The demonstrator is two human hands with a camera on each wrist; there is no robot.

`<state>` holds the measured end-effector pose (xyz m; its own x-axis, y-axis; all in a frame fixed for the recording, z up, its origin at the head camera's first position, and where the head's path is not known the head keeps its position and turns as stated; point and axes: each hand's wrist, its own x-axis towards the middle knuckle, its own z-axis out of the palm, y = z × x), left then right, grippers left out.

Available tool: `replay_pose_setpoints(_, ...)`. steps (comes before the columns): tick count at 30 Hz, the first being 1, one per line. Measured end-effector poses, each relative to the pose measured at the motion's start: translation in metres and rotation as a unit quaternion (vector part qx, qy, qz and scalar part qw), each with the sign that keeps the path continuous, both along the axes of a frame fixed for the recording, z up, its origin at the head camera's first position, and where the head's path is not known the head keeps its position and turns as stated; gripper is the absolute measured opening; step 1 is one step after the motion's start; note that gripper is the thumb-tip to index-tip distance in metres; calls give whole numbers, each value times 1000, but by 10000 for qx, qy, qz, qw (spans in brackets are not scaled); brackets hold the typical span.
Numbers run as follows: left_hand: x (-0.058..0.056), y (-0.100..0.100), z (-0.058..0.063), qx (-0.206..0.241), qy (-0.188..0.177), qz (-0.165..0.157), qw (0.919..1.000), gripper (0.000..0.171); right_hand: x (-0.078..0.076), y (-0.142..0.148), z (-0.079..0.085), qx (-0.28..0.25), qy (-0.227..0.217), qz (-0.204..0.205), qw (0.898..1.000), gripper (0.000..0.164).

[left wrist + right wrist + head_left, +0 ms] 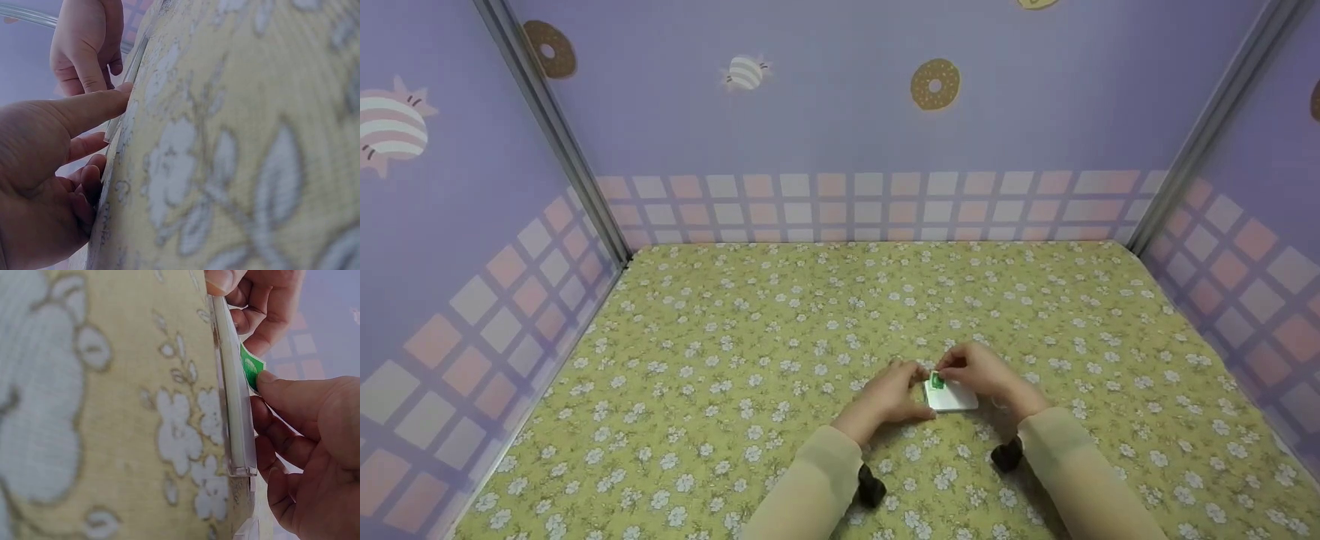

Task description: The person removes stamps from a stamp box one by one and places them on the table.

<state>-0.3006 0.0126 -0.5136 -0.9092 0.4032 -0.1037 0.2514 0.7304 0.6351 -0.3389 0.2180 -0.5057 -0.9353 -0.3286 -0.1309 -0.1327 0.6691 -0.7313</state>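
A flat white case (954, 399) with clear plastic edges (244, 471) lies on the flowered cloth. My left hand (885, 395) holds its left end, thumb at the near edge and fingers toward the far one. Above the case's far left corner, my right hand (984, 370) pinches a small green stamp (937, 381) with a toothed white border. In the right wrist view the stamp (251, 367) stands tilted against the case's top face, between thumb and fingers. From the left wrist, the case shows only as a thin edge under the left thumb (115, 100).
A yellow-green cloth (780, 315) with white flowers covers the table. Purple walls (840, 127) with pink and white checks rise at the back and both sides. Grey metal posts (556, 127) stand at the back corners. Dark wrist mounts (871, 487) sit at both sleeves.
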Motion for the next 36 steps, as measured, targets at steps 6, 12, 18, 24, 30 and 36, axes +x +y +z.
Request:
replay_pose_setpoints(6, 0, 0, -1, 36, -41, 0, 10000, 63, -4, 4, 3, -91, 8, 58, 9999, 12)
replay_pose_setpoints(12, -1, 0, 0, 22, -37, -1, 10000, 62, -7, 6, 6, -185, 163, 213, 9995, 12)
replay_pose_setpoints(18, -1, 0, 0, -12, 33, -5, 10000, 59, -12, 2, 8, -232, 222, 57, 9995, 12)
replay_pose_setpoints(24, -2, -1, -1, -14, 31, -13, 10000, 58, -19, 0, 7, -315, 48, -72, 9995, 13)
replay_pose_setpoints(30, -2, -1, -1, -56, 62, -24, 10000, 59, -23, -3, 6, -110, 29, -80, 9999, 14)
replay_pose_setpoints(36, -2, -1, -2, -87, 105, -23, 9999, 59, -26, -7, 5, 145, 71, -50, 9999, 13)
